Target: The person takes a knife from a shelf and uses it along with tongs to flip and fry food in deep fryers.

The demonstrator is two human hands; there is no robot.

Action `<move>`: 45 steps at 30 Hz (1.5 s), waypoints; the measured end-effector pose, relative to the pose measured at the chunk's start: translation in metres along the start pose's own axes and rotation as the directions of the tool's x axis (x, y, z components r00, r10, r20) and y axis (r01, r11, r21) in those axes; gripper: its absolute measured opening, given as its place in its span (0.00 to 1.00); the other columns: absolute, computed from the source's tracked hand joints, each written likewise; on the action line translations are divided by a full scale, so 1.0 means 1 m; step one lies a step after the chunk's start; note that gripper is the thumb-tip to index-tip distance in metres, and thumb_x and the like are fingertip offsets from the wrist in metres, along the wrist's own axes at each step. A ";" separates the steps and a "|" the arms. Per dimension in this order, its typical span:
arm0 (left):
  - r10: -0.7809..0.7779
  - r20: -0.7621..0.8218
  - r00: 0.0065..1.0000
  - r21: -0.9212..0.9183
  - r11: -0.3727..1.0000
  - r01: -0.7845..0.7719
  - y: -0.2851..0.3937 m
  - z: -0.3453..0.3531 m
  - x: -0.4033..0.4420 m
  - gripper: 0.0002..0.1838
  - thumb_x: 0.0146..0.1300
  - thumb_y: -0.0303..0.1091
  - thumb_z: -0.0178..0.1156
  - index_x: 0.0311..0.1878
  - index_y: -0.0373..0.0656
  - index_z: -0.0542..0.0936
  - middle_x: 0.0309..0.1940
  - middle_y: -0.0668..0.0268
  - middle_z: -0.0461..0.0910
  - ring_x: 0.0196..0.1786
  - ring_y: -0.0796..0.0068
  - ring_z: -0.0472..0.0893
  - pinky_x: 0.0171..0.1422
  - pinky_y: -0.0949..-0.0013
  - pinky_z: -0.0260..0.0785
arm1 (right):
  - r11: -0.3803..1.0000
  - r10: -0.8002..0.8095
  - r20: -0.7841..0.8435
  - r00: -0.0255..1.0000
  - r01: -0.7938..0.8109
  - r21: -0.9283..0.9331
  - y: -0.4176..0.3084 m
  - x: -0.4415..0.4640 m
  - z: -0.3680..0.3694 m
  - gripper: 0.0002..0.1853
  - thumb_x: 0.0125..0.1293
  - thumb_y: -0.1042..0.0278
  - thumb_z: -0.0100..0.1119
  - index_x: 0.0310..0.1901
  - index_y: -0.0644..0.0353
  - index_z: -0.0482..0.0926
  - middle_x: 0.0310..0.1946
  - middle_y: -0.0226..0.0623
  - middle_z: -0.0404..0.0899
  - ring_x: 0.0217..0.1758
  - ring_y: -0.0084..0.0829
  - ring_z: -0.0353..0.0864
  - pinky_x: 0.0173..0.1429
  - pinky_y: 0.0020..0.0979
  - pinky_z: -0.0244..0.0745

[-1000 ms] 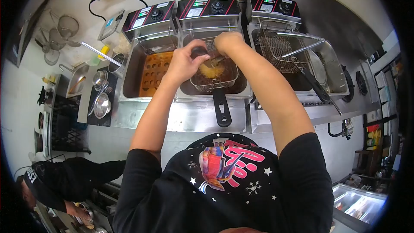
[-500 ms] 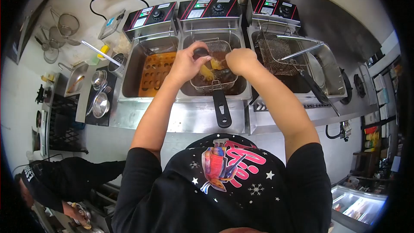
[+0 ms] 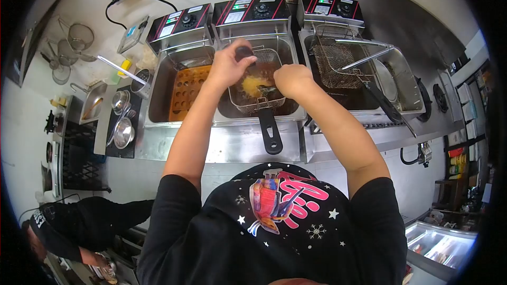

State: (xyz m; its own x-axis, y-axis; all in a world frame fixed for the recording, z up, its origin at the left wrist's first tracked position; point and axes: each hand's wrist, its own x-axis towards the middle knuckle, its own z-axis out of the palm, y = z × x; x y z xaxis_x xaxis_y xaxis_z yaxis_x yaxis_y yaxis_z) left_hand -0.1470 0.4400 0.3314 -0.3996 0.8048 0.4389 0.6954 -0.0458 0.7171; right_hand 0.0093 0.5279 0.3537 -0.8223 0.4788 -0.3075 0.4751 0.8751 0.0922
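Observation:
A wire fry basket (image 3: 245, 107) with a black handle (image 3: 270, 136) sits in the middle fryer (image 3: 224, 110). Inside it, a yellow lump of food (image 3: 253, 84) lies in brown, bubbling oil. Over the basket's left side, my left hand (image 3: 231, 67) is closed around a dark, round-ended object (image 3: 244, 53); its kind does not show. My right hand (image 3: 294, 80) is in a fist at the basket's right edge, fingers mostly hidden. A dark, shiny utensil end (image 3: 268, 90) shows beside that fist, against the food, but whether the fist holds it is unclear.
The left fryer (image 3: 152, 111) holds a perforated orange-brown plate (image 3: 191, 87). In the right fryer (image 3: 409, 95) stands another wire basket (image 3: 332, 66), with metal tongs (image 3: 367, 58) across it. Metal bowls (image 3: 124, 132) stand at left. Another person (image 3: 79, 227) bends at lower left.
The yellow food, seen in two patches before, now shows as one lump in the oil. Both hands stay over the basket; the view has shifted slightly.

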 end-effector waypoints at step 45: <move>-0.044 -0.180 0.983 0.143 0.987 0.070 0.041 -0.043 0.007 0.14 0.52 0.30 0.66 0.40 0.42 0.75 0.22 0.70 0.77 0.25 0.86 0.72 0.29 0.80 0.65 | 1.000 0.017 0.010 1.000 -0.017 -0.015 -0.004 0.005 0.002 0.12 0.55 0.70 0.54 0.41 0.59 0.81 0.41 0.39 0.81 0.44 0.37 0.81 0.40 0.36 0.78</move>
State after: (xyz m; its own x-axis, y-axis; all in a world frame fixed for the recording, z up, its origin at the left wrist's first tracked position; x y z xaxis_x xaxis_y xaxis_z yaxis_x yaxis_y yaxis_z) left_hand -0.1476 0.4184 0.3871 -0.5306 0.6866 0.4971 0.7440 0.0963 0.6612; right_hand 0.0037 0.5273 0.3499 -0.8108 0.4934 -0.3150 0.4844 0.8676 0.1121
